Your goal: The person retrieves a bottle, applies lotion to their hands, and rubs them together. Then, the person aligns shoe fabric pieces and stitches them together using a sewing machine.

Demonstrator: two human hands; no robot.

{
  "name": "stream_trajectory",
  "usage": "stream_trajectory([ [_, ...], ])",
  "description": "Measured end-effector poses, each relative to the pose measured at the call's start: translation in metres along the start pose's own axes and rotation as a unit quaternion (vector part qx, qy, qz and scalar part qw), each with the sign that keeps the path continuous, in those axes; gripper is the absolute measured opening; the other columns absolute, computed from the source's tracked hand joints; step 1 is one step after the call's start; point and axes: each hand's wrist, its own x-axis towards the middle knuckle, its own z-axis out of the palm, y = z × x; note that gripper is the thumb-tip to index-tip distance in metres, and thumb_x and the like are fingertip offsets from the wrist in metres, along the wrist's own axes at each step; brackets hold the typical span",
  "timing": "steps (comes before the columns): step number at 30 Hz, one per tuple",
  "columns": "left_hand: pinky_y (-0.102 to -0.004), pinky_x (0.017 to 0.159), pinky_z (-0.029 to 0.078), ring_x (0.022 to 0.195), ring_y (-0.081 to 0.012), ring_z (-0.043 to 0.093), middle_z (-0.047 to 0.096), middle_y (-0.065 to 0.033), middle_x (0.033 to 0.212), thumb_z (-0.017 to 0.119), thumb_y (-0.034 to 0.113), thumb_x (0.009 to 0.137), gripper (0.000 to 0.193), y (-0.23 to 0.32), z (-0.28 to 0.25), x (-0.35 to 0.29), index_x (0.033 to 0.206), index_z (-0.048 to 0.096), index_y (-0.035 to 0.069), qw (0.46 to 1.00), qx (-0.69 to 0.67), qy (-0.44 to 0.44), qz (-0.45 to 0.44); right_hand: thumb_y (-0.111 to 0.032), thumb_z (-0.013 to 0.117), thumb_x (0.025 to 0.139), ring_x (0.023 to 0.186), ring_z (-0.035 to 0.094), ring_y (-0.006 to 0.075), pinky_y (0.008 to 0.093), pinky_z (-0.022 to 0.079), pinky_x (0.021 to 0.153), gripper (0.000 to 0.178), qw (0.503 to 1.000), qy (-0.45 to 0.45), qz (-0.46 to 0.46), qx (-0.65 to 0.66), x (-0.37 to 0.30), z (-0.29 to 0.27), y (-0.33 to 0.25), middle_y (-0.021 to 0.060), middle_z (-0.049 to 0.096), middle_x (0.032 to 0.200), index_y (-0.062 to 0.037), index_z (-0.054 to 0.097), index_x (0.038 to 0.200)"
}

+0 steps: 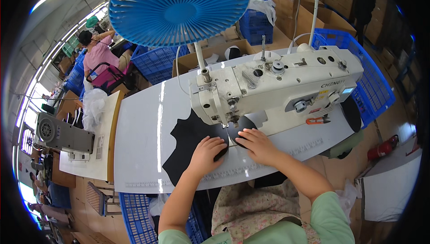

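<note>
A large black fabric piece (186,138) with a notched edge lies on the white table, its right part under the needle area of a white sewing machine (286,80). My left hand (207,155) rests on this fabric just left of the needle, fingers lying over it and the thumb hidden. To the right of the needle, my right hand (258,146) lies on a smaller, rounded black fabric part (244,124), its fingers stretched out flat. The presser foot (225,129) sits between and beyond my fingertips. Whether the two black parts are joined cannot be seen.
Orange-handled thread snips (318,120) lie by the machine base. A ruler strip (286,151) runs along the table's near edge. A blue fan (179,11) hangs above; blue crates (374,80) stand around the table. Another person (101,53) sits at the left.
</note>
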Motion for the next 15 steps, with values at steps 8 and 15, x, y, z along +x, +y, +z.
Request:
stream_trajectory([
  [8,-0.0488,0.113,0.035,0.131,-0.0383,0.047,0.052,-0.0188,0.137,0.070,0.000,0.063,0.072,-0.008,0.009,-0.023,0.133,0.050,0.004,0.987,-0.056,0.150,-0.028,-0.004,0.064,0.075,0.132,0.046,0.0249,0.0477,0.030,0.115,0.042,0.999,-0.044,-0.029,-0.002,-0.006,-0.015,0.025,0.0029,0.060,0.131,-0.0173,0.070,0.113],
  [15,-0.0437,0.099,0.044,0.106,-0.0352,0.057,0.057,-0.0170,0.106,0.060,-0.012,0.062,0.050,0.004,0.027,0.003,0.110,0.057,0.002,0.938,-0.179,0.248,-0.164,-0.004,0.065,0.075,0.129,0.049,0.0251,0.0461,0.037,0.109,0.033,0.998,-0.024,-0.042,0.029,-0.004,-0.010,0.027,0.0021,0.062,0.127,-0.0175,0.074,0.104],
])
